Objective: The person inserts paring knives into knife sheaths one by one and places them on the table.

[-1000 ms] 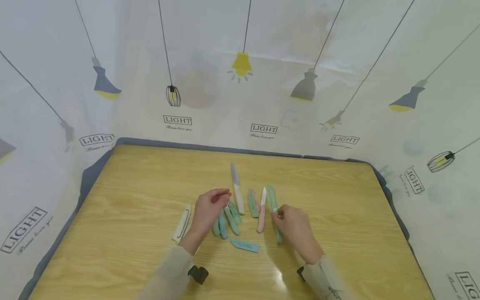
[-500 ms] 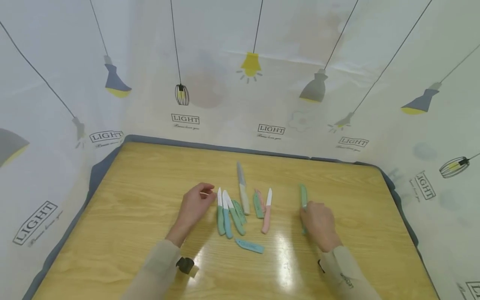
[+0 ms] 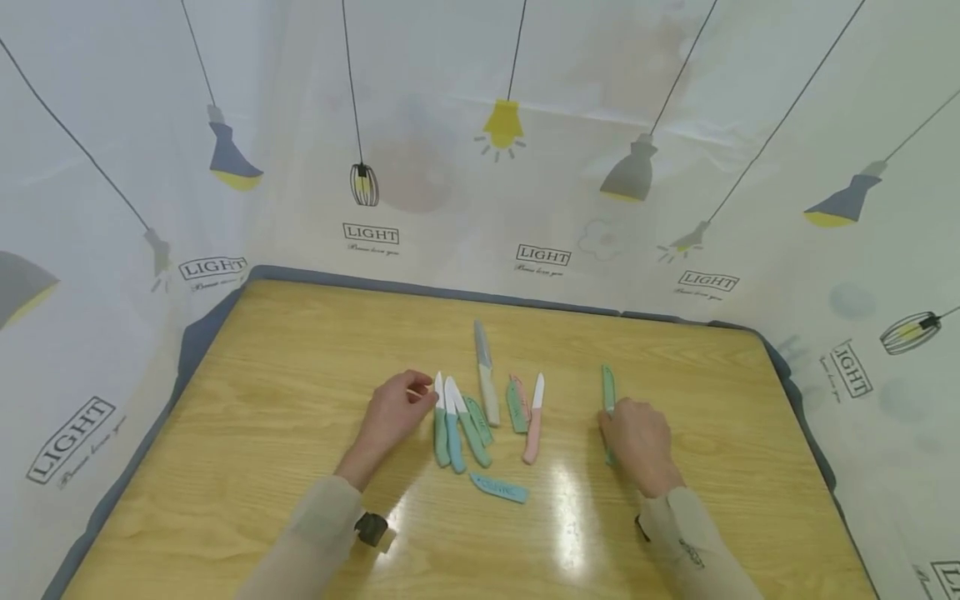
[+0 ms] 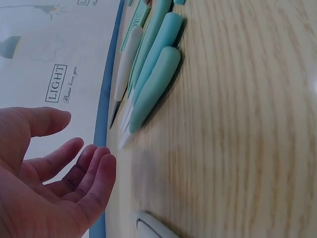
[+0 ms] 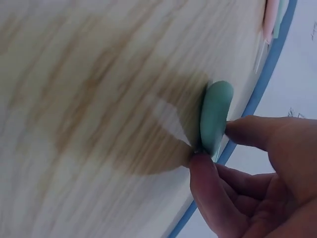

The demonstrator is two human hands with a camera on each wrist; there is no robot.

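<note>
My right hand [image 3: 637, 437] pinches a green-handled knife [image 5: 215, 116] between thumb and fingers, at the right of the group. A green sheath [image 3: 608, 382] covers its blade, pointing to the far side. My left hand [image 3: 393, 410] hovers with loosely bent fingers just left of the bare knives and holds nothing. Beside it lie a green knife [image 3: 441, 437], a blue knife [image 3: 453, 442] and another green knife [image 3: 474, 437], white blades pointing away. A white-handled knife [image 3: 488, 392] with a grey blade lies behind them. Between the hands is a pink knife [image 3: 533, 433].
A green sheath [image 3: 480, 419] lies by the knives; another green sheath [image 3: 516, 407] overlaps a pink sheath [image 3: 522, 392]. Nearer me is a blue sheath [image 3: 498, 488]. Part of a white sheath [image 4: 153, 228] shows below the left hand. Printed cloth [image 3: 450, 267] surrounds the wooden table.
My right hand has carried the sheathed green knife rightward, away from the pink knife, then stayed there. My left hand has drawn back leftward, uncovering the blades of the bare knives.
</note>
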